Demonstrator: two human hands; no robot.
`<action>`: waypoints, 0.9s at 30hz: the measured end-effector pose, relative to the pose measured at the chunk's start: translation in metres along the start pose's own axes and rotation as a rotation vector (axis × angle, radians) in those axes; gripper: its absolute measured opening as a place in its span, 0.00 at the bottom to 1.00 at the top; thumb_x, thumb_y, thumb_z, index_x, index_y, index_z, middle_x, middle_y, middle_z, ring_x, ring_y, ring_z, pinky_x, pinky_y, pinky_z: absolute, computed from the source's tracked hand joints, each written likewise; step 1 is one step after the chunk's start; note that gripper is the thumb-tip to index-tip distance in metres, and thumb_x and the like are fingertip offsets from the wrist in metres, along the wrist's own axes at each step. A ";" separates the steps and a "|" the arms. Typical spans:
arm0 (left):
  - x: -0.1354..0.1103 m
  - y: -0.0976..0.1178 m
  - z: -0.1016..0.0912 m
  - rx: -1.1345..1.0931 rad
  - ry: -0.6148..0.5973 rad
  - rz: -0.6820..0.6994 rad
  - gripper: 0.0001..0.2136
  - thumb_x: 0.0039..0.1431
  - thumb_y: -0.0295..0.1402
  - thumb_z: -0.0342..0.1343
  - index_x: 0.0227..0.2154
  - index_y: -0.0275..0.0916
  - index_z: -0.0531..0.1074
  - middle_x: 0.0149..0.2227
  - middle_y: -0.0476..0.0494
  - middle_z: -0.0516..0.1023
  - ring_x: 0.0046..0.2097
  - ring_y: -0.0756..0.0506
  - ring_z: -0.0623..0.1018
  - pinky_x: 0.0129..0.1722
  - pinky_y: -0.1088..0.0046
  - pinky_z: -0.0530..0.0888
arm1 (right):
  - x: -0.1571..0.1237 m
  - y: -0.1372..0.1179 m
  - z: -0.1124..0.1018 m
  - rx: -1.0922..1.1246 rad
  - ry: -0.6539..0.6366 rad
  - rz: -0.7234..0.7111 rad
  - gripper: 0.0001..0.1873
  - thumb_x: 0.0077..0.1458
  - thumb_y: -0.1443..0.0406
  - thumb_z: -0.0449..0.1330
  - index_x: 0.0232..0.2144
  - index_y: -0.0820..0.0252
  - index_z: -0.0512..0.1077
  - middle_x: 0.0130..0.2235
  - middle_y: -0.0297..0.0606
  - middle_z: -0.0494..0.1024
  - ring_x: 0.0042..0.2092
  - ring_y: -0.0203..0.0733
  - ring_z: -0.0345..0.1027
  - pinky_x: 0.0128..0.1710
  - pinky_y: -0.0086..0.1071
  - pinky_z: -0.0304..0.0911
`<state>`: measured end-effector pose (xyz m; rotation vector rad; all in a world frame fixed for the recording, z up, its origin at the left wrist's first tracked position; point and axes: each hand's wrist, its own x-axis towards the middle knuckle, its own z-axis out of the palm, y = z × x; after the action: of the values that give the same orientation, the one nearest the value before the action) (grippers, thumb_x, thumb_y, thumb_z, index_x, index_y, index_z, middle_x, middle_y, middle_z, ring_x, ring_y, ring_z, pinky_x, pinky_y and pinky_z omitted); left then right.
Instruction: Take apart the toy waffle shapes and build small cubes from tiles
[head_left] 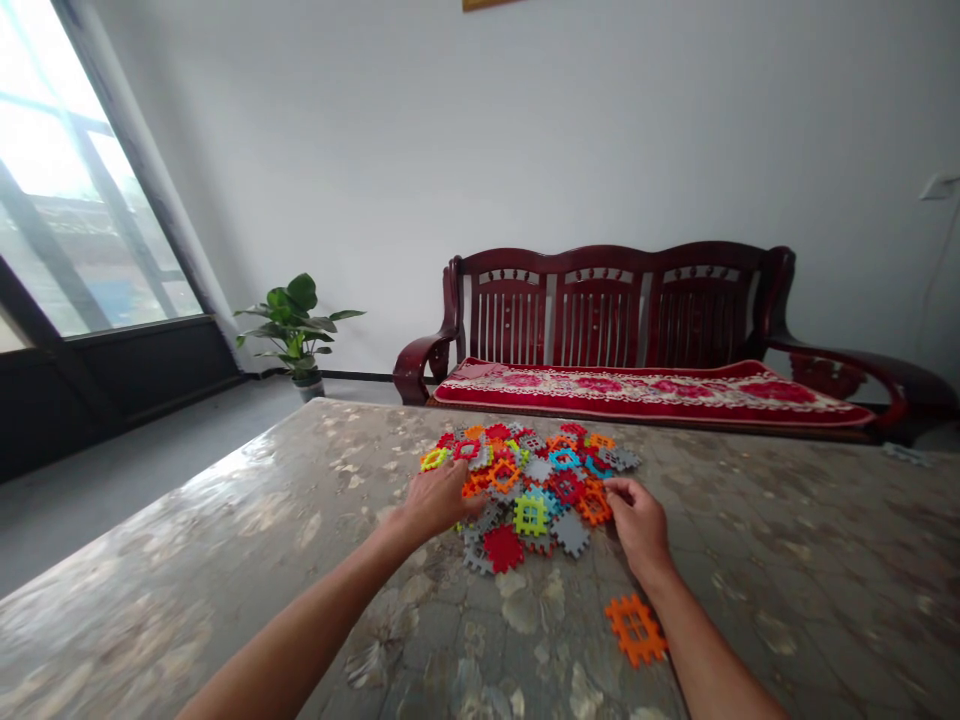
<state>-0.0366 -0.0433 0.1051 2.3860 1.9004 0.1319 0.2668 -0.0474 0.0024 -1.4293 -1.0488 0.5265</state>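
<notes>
1. Toothed tiles (538, 470) lie in one heap at the middle of one counter (285, 560). The counter, largest item noted, is cut off along the near side of the view.
2. Bench (600, 262): one, dark red wood, behind the counter, three slatted back panels. Lower part hidden by the counter.
3. Window (45, 150): one glazed area at left, cut off by the view's edge; outdoor detail washed out.
4. Floral cover (645, 392): one, red, laid along the bench seat.
5. Potted plant (296, 320): one, on the floor at left. Foot of the pot hidden behind the counter.
6. Hands: two, forearms cut off at the bottom edge. Left hand (439, 495) lies over the heap's left edge, fingers extended and touching tiles; whether any tile is grasped cannot be told. Right hand (636, 520) is at the heap's right edge, thumb and forefinger drawn together beside an orange tile (595, 517); a grip on it cannot be confirmed. Remaining right fingers curled, partly hidden.
7. Wall fixture (937, 187): one, white, at the right edge, detail indistinct.
8. Single tiles: one orange four-hole tile (622, 628) lies apart, near the right forearm. One solid red tile (503, 549) and one lime tile (519, 516) show at the heap's near side. Overlap prevents a full count. One grey-blue shape (907, 455) at far right is too faint to identify.
</notes>
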 end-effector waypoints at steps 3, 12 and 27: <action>-0.006 0.002 0.007 -0.005 -0.058 -0.007 0.17 0.52 0.45 0.57 0.42 0.42 0.69 0.43 0.40 0.79 0.44 0.39 0.78 0.39 0.67 0.70 | 0.000 0.000 0.000 0.004 -0.004 0.004 0.15 0.43 0.57 0.57 0.31 0.58 0.76 0.32 0.39 0.80 0.34 0.47 0.72 0.36 0.36 0.65; -0.003 -0.005 0.014 -0.155 -0.043 -0.092 0.13 0.48 0.40 0.59 0.37 0.42 0.70 0.32 0.48 0.76 0.35 0.44 0.75 0.30 0.73 0.63 | 0.000 0.000 0.000 -0.012 -0.003 0.002 0.15 0.43 0.56 0.57 0.30 0.58 0.76 0.31 0.38 0.80 0.34 0.47 0.72 0.36 0.36 0.65; -0.006 -0.007 0.035 -0.761 -0.061 0.014 0.12 0.42 0.32 0.62 0.30 0.38 0.65 0.24 0.58 0.61 0.28 0.53 0.63 0.27 0.77 0.59 | -0.001 -0.001 0.000 -0.010 0.004 -0.021 0.15 0.43 0.56 0.57 0.29 0.58 0.76 0.31 0.39 0.80 0.33 0.46 0.72 0.35 0.36 0.65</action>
<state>-0.0402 -0.0487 0.0695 1.8494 1.4360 0.6423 0.2661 -0.0480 0.0029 -1.4260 -1.0632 0.5043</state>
